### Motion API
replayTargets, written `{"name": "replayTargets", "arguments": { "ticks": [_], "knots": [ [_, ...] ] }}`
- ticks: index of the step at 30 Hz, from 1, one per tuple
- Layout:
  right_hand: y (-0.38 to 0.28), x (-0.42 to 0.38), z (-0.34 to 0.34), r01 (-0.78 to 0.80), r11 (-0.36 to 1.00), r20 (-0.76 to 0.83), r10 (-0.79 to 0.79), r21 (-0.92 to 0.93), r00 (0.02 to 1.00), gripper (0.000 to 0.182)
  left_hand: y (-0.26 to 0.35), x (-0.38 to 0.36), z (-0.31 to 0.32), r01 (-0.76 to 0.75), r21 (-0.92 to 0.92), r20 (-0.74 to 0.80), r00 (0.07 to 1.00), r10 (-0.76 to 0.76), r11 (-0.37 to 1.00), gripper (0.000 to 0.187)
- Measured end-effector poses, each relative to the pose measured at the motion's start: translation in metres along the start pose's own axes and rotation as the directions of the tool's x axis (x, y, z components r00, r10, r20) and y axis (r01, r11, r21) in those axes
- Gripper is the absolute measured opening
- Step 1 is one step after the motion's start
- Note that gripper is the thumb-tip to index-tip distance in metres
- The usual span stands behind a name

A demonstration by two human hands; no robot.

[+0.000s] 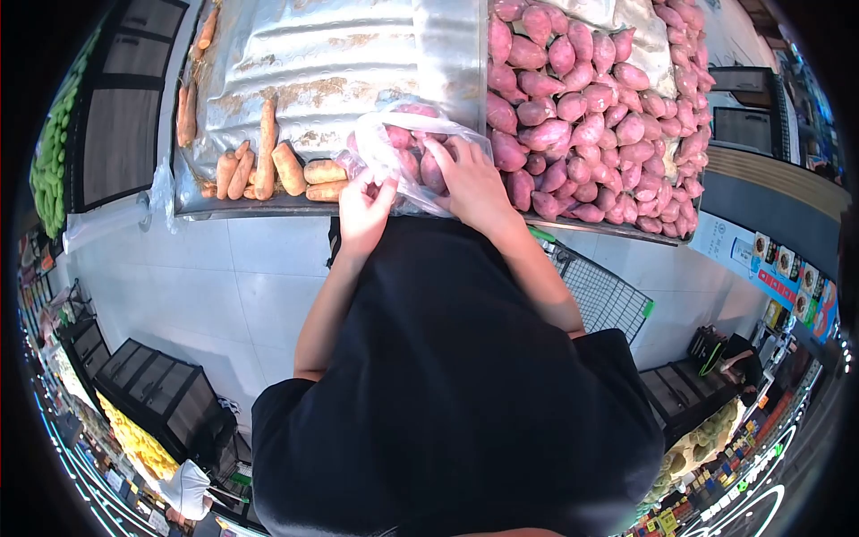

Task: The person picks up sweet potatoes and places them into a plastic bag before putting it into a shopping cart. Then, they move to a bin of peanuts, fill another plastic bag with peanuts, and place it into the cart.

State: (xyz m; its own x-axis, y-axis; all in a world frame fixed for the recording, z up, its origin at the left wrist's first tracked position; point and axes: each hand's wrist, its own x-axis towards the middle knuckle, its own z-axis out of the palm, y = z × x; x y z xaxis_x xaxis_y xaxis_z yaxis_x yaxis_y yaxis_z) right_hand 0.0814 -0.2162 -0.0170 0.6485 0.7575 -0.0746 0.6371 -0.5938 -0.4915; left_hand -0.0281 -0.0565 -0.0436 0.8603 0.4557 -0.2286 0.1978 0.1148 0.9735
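A clear plastic bag (390, 166) with several purple sweet potatoes (409, 165) in it rests at the front edge of the metal tray (340, 63). My left hand (365, 213) pinches the bag's near left side between thumb and fingers. On the other side, my right hand (474, 183) is closed on the bag's right part, its fingertips right over a sweet potato inside. Plastic folds partly cover the contents. Just left of the bag lie carrots (288, 168) along the tray's front edge.
A large heap of sweet potatoes (573, 107) fills the display to the right, beyond a metal divider. A shopping basket or cart (599, 291) with green corners stands below it on the right. More plastic film (161, 199) hangs at the tray's left corner.
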Motion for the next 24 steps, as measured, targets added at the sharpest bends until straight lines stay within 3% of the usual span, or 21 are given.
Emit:
{"name": "replayTargets", "arguments": {
  "ticks": [4,7,15,24],
  "knots": [
    [-0.001,-0.002,-0.003,0.026,1.0,0.043,-0.025,-0.011,0.999,0.072,0.007,-0.006,0.005,-0.021,0.075,0.004,1.0,0.021,0.997,0.008],
    [0.005,-0.003,0.008,0.062,0.995,0.003,-0.062,-0.075,0.998,0.082,0.008,-0.006,0.005,-0.019,0.055,-0.012,1.0,0.019,0.998,0.007],
    [0.006,0.001,0.011,0.073,0.994,0.019,-0.072,-0.079,0.997,0.071,0.007,-0.011,-0.001,0.008,0.11,-0.015,1.0,-0.007,0.994,0.007],
    [0.0,-0.011,0.009,0.099,0.994,-0.169,-0.092,0.035,0.981,0.064,0.0,-0.01,-0.006,-0.026,0.105,-0.024,0.999,0.028,0.994,0.012]
  ]
}}
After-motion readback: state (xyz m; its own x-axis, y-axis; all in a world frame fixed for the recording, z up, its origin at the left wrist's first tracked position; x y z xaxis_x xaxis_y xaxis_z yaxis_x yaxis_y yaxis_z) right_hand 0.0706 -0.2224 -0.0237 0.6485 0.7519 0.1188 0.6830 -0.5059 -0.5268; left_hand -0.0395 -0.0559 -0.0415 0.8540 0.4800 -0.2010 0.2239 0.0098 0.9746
